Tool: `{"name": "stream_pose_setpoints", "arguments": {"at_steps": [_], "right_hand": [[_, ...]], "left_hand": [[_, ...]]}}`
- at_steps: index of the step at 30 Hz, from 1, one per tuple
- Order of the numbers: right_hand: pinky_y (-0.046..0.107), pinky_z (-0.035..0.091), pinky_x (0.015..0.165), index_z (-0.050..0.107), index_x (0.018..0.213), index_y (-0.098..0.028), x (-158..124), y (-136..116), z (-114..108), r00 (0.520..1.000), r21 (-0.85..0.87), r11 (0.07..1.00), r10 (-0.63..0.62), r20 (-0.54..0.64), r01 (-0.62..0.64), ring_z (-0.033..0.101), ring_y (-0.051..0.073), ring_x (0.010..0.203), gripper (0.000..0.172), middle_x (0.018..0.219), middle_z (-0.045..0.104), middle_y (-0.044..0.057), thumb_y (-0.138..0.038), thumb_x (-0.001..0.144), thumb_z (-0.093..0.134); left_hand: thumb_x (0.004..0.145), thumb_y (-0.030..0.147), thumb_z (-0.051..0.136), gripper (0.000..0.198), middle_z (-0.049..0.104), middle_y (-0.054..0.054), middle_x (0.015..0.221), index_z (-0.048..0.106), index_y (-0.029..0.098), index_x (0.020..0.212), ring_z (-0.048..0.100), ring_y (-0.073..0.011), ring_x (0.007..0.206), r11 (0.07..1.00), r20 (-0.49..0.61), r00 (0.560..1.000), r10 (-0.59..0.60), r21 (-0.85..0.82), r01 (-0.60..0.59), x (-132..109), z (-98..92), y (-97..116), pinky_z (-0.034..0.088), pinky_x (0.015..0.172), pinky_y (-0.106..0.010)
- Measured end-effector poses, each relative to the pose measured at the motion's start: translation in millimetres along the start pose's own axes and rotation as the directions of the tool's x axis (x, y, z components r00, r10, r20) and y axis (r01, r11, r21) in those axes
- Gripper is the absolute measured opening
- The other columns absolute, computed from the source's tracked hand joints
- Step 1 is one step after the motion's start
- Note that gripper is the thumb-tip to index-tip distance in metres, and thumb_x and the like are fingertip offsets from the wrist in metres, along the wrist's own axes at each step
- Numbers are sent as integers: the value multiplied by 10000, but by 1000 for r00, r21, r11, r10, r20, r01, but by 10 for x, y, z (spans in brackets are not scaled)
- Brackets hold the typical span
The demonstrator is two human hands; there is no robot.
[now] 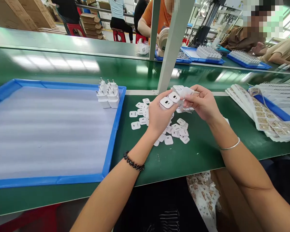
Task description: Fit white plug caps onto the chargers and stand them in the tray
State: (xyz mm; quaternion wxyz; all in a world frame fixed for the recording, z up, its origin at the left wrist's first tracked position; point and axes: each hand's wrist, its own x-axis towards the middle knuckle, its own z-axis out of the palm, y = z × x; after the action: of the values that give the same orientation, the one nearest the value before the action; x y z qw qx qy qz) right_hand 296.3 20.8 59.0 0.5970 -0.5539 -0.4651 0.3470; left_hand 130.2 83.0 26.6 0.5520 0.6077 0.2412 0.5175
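Two white plug chargers (166,102) are gripped side by side in my left hand (157,112), with their port faces turned up. Close to them, my right hand (203,102) pinches a thin, whitish, translucent piece (187,92) between thumb and fingers; its exact kind is unclear. Behind the fingers, more white blocks (177,87) show, partly hidden. Loose white rounded-square covers (168,140) with small slots lie scattered on the green table under my hands. A cluster of white chargers (108,95) stands prongs up in the right back corner of the blue-edged tray (114,135).
Stacked strips of white chargers and printed sheets (265,116) lie on the right. A metal post (170,48) rises at the table's (195,158) back edge. Beyond it stand blue trays of chargers (209,53) and several seated people. A patterned plastic bag (204,196) hangs below the front edge.
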Motion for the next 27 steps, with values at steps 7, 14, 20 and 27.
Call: {"name": "stream_pose_setpoints", "arguments": {"at_steps": [7,14,20,27], "right_hand": [[294,409,555,635,700,-238,44,-40,-86,998,6,998,-65,-24,65,423,117,564,207,621,482,-32,-343,673,810],[295,352,545,633,702,-235,6,-84,-86,997,-57,997,-39,71,43,395,121,572,296,618,469,-27,-418,688,865],[307,402,557,589,705,-254,18,-80,-100,973,-37,982,-187,-136,183,436,136,612,299,687,480,-18,-394,699,853],[308,399,492,584,839,-271,-95,-157,-47,987,-28,987,-157,38,158,489,135,500,289,634,635,-32,-402,784,835]], "left_hand": [[672,169,845,399,786,-50,1153,782,218,1063,716,-227,1069,993,240,970,33,-122,-4,8,-14,46,571,905,-329],[664,141,837,396,801,-41,1018,792,233,1047,736,-224,918,993,358,934,-22,-98,61,-25,13,48,589,773,-333],[721,117,789,394,778,-49,1181,764,232,1097,720,-234,1091,995,233,968,97,-1,-100,-24,10,16,574,945,-364],[791,110,735,384,743,-61,1272,732,240,1152,679,-248,1213,945,151,949,277,138,-297,-6,-22,-9,526,1072,-428]]}}
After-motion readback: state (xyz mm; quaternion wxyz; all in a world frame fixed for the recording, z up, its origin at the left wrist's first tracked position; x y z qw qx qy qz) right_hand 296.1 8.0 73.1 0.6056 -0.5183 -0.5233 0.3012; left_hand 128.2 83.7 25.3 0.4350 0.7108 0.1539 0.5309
